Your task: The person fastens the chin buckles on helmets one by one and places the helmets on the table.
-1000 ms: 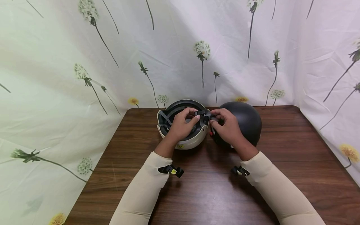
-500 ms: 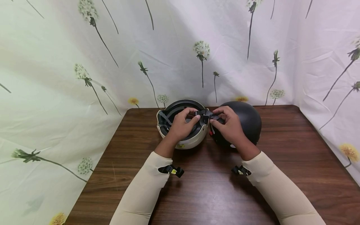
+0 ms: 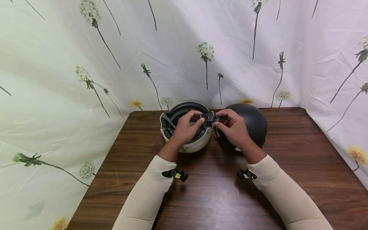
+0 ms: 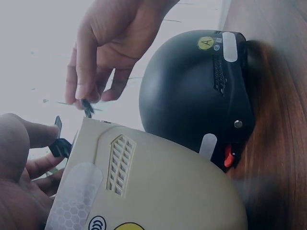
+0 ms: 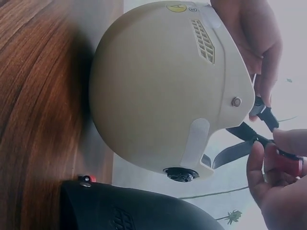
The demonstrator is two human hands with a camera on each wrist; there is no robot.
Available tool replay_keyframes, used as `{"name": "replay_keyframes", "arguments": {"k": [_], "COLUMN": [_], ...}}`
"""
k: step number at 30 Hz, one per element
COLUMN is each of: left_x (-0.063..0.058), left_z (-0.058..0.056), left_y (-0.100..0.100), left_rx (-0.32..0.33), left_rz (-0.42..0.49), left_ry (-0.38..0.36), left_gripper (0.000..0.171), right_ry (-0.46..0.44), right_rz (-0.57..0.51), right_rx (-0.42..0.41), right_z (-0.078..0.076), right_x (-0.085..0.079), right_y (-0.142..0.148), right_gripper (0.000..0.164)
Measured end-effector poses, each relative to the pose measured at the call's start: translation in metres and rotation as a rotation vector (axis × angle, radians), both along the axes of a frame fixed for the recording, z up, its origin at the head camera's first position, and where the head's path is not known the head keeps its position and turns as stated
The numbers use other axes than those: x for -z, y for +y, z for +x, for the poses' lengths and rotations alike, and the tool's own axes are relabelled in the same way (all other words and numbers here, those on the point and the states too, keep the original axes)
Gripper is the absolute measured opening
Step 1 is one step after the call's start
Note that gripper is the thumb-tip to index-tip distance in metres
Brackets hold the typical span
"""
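A cream helmet [image 3: 198,145] lies upside down at the far side of the table, its black lining and straps facing up. Over its opening my left hand [image 3: 186,128] pinches one black strap end [image 4: 60,147] between thumb and fingers. My right hand [image 3: 235,129], at the helmet's right rim, holds the other chin strap [image 5: 233,154]. A red buckle part [image 5: 289,165] shows between the right thumb and fingers. In the right wrist view the two held strap ends come close together. The right fingers partly hide the buckle.
A black helmet [image 3: 256,123] sits dome-up just right of the cream one, behind my right hand, with a red clip [image 4: 229,155] low at its edge. Both stand near the back edge of the brown wood table [image 3: 201,198], before a flower-printed curtain [image 3: 178,48].
My right fingers have shifted on the strap, drawing slightly right and then back left, and the red buckle part now shows between them. My left hand and both helmets stay in place.
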State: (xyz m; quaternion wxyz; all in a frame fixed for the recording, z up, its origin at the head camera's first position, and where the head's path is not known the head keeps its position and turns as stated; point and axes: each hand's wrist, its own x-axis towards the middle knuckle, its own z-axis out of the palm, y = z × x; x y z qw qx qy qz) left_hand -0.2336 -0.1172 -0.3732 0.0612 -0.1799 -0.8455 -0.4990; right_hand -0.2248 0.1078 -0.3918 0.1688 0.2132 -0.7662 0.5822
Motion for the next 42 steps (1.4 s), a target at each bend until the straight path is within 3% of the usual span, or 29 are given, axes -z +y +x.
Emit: {"name": "replay_keyframes", "arguments": {"k": [5, 14, 20, 27, 34, 39, 42], "left_x": [0.001, 0.002, 0.000, 0.000, 0.001, 0.002, 0.001], "left_z": [0.000, -0.001, 0.000, 0.001, 0.000, 0.000, 0.000], "left_y": [0.000, -0.002, -0.002, -0.001, 0.000, 0.000, 0.000], "left_rx": [0.002, 0.002, -0.008, -0.006, -0.009, -0.011, -0.013], "left_rz": [-0.001, -0.005, -0.011, 0.004, 0.013, 0.014, 0.013], "left_ry": [0.013, 0.011, 0.010, 0.007, 0.003, 0.009, 0.008], "left_gripper": [0.031, 0.032, 0.032, 0.031, 0.031, 0.031, 0.031], "right_ry": [-0.013, 0.042, 0.087, 0.028, 0.006, 0.042, 0.016], "right_rz": [-0.078, -0.136, -0.121, -0.076, -0.137, -0.166, -0.196], "right_rx": [0.008, 0.030, 0.020, 0.025, -0.033, -0.077, -0.079], "right_z": [0.001, -0.001, -0.004, -0.004, -0.004, -0.007, -0.008], "right_x": [-0.001, 0.003, 0.005, 0.005, 0.006, 0.009, 0.009], "right_y": [-0.003, -0.007, -0.008, -0.008, -0.009, -0.010, -0.012], "right_gripper": [0.037, 0.033, 0.042, 0.051, 0.036, 0.038, 0.044]}}
